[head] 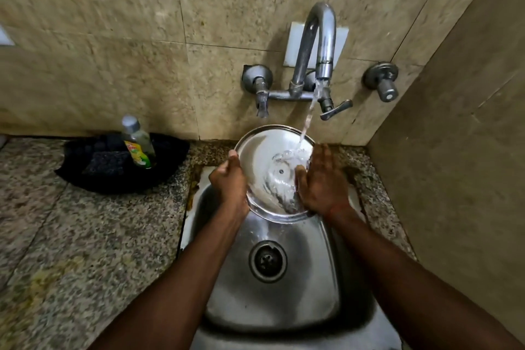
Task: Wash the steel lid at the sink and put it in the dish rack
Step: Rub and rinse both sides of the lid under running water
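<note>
A speckled granite worktop (93, 236) runs left of the basin. Against the wall on it sits a black dish (85, 173) holding a dark scrubber (106, 162) and a clear bottle (139, 145) with a yellow-green label, standing tilted. Beige marble tiles (113, 37) cover the walls, with a separate steel valve (382, 81) at right.

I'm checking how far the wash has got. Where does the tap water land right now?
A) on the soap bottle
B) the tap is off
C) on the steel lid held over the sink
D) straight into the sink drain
C: the stream from the tap falls onto the steel lid, which the left hand grips at its rim while the right hand rests open against it.
</note>
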